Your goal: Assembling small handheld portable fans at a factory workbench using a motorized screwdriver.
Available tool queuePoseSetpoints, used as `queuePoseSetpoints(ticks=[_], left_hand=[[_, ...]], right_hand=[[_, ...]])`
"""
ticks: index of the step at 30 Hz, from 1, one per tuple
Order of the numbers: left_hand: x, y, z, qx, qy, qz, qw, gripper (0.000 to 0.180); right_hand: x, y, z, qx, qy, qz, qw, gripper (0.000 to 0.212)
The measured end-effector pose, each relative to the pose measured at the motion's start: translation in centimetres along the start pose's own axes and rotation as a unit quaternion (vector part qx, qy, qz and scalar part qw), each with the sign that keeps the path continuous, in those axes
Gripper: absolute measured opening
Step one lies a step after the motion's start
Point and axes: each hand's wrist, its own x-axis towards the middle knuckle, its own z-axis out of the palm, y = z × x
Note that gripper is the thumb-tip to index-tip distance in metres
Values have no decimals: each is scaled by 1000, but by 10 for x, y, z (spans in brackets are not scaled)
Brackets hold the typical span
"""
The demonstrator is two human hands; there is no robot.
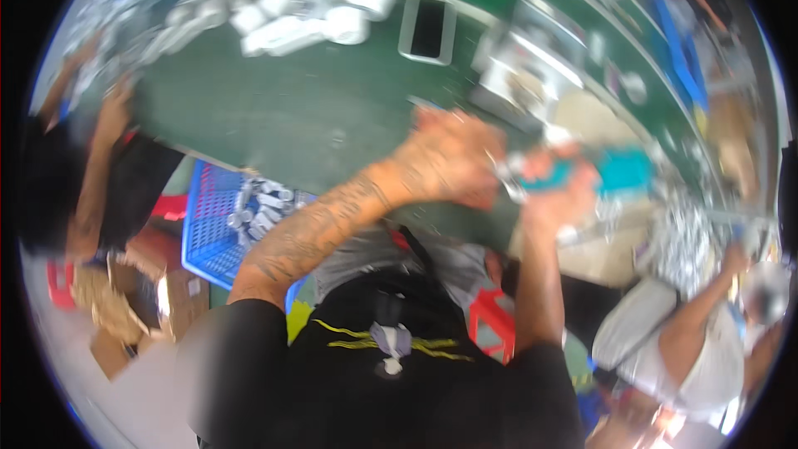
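Note:
Over the green worktable (249, 108), my left hand (457, 156) is closed and smeared by motion. What it holds, if anything, I cannot make out. To its right, my right hand (564, 187) is wrapped around a teal tool (625, 170), whose thick end sticks out to the right; blur hides its exact kind. A small shiny silver-white piece (511, 176) shows between the two hands. It seems to touch the right hand's fingers, but I cannot tell which hand bears it.
White cylindrical parts (307, 21) lie along the table's far side, near a phone-like device (427, 29). A metal box-shaped fixture (524, 75) stands behind my hands. A blue basket (208, 220) of parts is at left. Co-workers' arms (108, 120) show at left and right (694, 324).

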Motion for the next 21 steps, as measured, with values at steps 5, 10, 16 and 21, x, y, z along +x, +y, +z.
queuePoseSetpoints(ticks=[5, 10, 16, 21], left_hand=[[-25, 14, -55, 78, -13, 4, 997, 30], [-122, -69, -142, 193, -23, -275, 942, 22], [-169, -120, -223, 276, 114, -254, 920, 49], [26, -4, -76, -65, 155, -277, 946, 25]], right_hand=[[-52, -64, 13, -51, -72, -151, 985, 76], [-80, -61, -3, -90, -10, -159, 983, 73], [-78, -61, -14, -139, -18, -71, 988, 76], [-91, -69, -38, -133, 13, -84, 987, 75]])
